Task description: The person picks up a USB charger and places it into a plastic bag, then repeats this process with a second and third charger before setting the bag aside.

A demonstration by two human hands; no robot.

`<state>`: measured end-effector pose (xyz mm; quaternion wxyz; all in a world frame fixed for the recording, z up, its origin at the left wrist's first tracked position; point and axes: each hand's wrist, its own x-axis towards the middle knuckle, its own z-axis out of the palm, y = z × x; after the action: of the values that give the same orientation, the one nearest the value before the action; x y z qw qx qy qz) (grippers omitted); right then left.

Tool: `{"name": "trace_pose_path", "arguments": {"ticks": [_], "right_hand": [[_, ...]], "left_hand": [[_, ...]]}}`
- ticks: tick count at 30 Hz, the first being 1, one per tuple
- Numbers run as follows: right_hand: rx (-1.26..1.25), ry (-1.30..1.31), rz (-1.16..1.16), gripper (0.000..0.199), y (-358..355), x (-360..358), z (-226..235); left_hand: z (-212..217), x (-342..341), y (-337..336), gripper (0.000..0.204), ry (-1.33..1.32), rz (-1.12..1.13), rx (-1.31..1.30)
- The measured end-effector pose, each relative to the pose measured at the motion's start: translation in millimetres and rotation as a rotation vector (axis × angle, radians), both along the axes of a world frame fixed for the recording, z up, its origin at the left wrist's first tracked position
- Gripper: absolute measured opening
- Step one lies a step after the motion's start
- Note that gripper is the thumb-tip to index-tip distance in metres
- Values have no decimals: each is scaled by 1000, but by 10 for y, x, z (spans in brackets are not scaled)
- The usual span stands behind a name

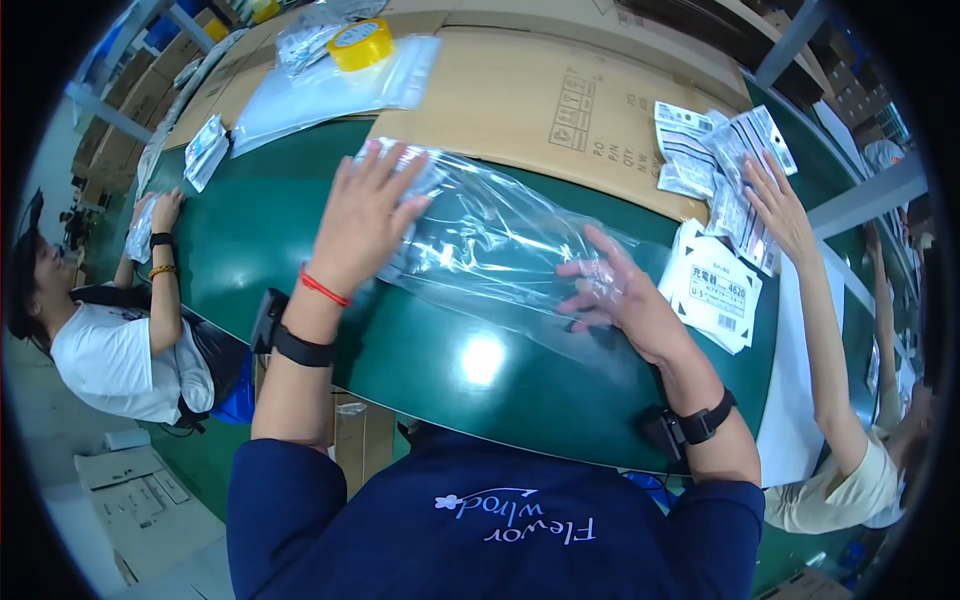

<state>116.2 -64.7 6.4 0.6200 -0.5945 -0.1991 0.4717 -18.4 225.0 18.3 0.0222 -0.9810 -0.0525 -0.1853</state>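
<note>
A large clear plastic bag [480, 225] lies across the green tabletop in front of me, its loose film spreading to the right. My left hand [368, 215] rests on the bag's left end with its fingers spread; some packed items seem to show through the film there, but I cannot make out their kind. My right hand [620, 300] is at the bag's right end, fingers apart, with the clear film over or against the fingers. Whether those fingers are inside the bag's mouth is unclear.
Flattened cardboard [500, 100] covers the far side, bearing clear bags [340, 95] and yellow tape [361, 45]. At right, a co-worker's hand [775, 205] touches silver packets [735, 150] near white printed labels [712, 285]. Another person [120, 340] handles a packet at left.
</note>
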Motion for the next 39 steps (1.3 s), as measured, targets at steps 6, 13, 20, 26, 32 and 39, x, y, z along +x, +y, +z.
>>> {"name": "trace_pose_path", "arguments": {"ticks": [6,13,20,26,32,39], "right_hand": [[-37,5,243,54,-338,63,102],[-427,-489,418,35,-450,255,470],[-509,-1769,-294,39,-327,1081,261],[-789,-1841,-57,52,94,1349,105],[-295,-1566,-261,58,157,995,297],[376,-497,-96,60,20,225,575]], "left_hand": [[150,89,-355,56,-48,-35,-107],[-75,152,-1160,56,165,-326,-159],[-88,225,-1301,46,72,-386,-231],[-21,265,-1346,37,-98,-474,-736],[6,364,-1291,40,-121,-395,-1424],[129,457,-1326,42,-157,-403,-2395]]}}
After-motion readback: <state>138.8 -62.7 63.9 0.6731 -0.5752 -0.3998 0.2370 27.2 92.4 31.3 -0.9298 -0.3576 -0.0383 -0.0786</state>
